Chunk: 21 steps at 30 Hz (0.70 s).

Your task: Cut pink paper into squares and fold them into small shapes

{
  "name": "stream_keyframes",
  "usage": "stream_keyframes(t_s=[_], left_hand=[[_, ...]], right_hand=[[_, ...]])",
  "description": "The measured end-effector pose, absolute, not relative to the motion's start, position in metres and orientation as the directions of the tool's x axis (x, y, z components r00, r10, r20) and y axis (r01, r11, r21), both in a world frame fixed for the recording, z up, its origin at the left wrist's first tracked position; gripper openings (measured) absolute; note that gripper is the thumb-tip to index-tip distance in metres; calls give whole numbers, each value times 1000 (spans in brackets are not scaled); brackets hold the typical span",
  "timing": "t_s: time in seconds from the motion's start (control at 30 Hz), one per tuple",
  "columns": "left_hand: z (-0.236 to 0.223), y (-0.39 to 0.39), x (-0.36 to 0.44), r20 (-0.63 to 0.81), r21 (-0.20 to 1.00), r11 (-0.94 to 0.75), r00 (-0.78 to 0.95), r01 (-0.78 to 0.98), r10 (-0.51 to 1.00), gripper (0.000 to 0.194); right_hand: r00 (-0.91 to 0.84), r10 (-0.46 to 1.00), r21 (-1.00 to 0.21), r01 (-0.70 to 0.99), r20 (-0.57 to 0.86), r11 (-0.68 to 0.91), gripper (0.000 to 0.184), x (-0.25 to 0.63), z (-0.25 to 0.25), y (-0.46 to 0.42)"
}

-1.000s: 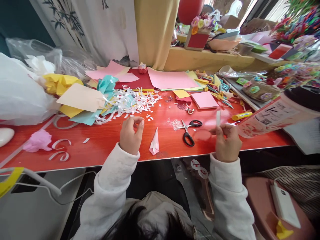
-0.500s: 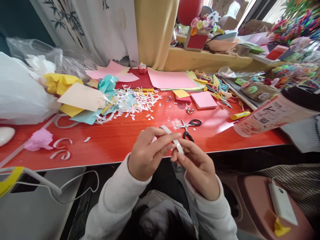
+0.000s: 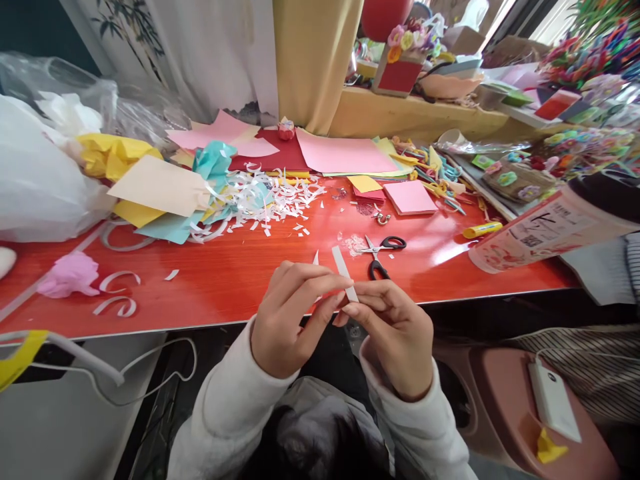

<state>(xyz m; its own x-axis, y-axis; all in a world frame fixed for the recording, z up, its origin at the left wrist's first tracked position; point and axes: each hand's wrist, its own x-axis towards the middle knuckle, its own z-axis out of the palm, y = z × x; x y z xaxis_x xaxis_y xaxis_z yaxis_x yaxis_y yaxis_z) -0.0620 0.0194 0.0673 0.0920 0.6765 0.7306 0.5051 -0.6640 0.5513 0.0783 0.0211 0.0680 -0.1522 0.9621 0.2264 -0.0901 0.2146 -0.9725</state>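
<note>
A narrow white paper strip [image 3: 341, 265] is held between my hands above the front edge of the red table [image 3: 280, 253]. My right hand [image 3: 393, 327] pinches its lower end between thumb and fingers. My left hand [image 3: 295, 313] touches the same end from the other side, thumb and fingertips closed near the strip. The strip's upper part sticks out straight, away from me. A small pointed white piece [image 3: 316, 257] shows behind my left fingers; whether it joins the strip I cannot tell. Just beyond my right hand lie black-handled scissors [image 3: 379, 252], blades spread.
Shredded white paper [image 3: 270, 200] is heaped behind my left hand. Pink square sheets [image 3: 410, 197] lie farther back. A tall cup [image 3: 540, 223] leans at the right edge. Curled strips [image 3: 119, 307] and crumpled pink paper [image 3: 70, 275] lie left. A phone-like white device [image 3: 555, 400] rests on a stool.
The strip was curved across my fingers and now stands out straighter, pointing away from me. My right fingers have closed more tightly at its lower end.
</note>
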Motion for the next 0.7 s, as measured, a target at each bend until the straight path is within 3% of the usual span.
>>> stream_keyframes(t_s=[0.13,0.27,0.5,0.6,0.7], left_hand=[[68,17,-61,683,633,-642,77,432,726,18],[66,20,-58,672,676,-610,-5,413,741,21],[86,38,-61,659,514,-659,239,549,713,4],[96,52,-64,621,492,-688,339,533,706,4],[100,68,-65,628,474,-709,364,523,688,3]], right_hand=[[-128,969,-976,-85,210,200,18,77,66,22],[-117,967,-973,-72,226,219,25,76,64,22],[-129,917,-879,264,377,398,24,88,71,31],[-185,872,-815,310,453,489,22,93,79,41],[-251,869,-828,279,426,487,25,94,85,50]])
